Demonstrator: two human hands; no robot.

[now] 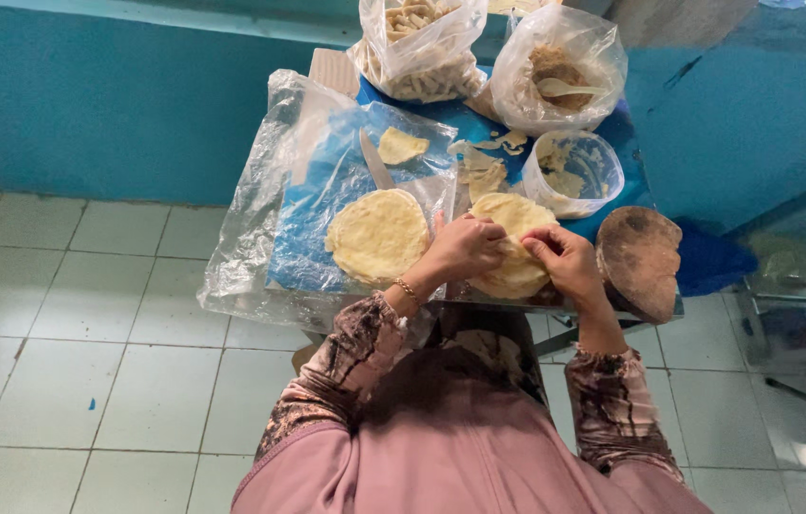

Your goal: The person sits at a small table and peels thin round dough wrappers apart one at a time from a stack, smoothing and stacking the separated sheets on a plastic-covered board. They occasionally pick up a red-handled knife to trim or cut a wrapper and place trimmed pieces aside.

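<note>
Looking down past the pink garment and patterned sleeves, both hands meet over a folded round of pale dough (514, 249) at the near edge of a small blue table (627, 128). The left hand (465, 247), a thin bracelet (407, 287) on its wrist, curls its fingers shut on the dough's near left edge. The right hand (563, 259) pinches the same edge from the other side, fingertips closed on the fold. The dough is cream-yellow, slightly rough, and doubled over into a thick half-round that covers part of the table edge beneath the hands.

Just right of the right hand, a round brown wooden disc (639, 259) overhangs the table corner, close enough to crowd that wrist. Left of the left hand, a second flat dough round (377, 234) lies spread on a crumpled clear plastic sheet (255, 219) that drapes off the table's left side. Beyond it, a knife (374, 160) rests on the plastic beside a small dough scrap (401, 146). More scraps (484, 167) lie in the middle of the table.

Farther back on the right sits a clear round tub (582, 171) smeared with dough. Behind it, a plastic bag (560, 67) holds brown filling and a pale spoon (565, 88). A second bag (419, 48) to its left holds pale finished pieces. Teal wall rises behind; white floor tiles lie to the left.
</note>
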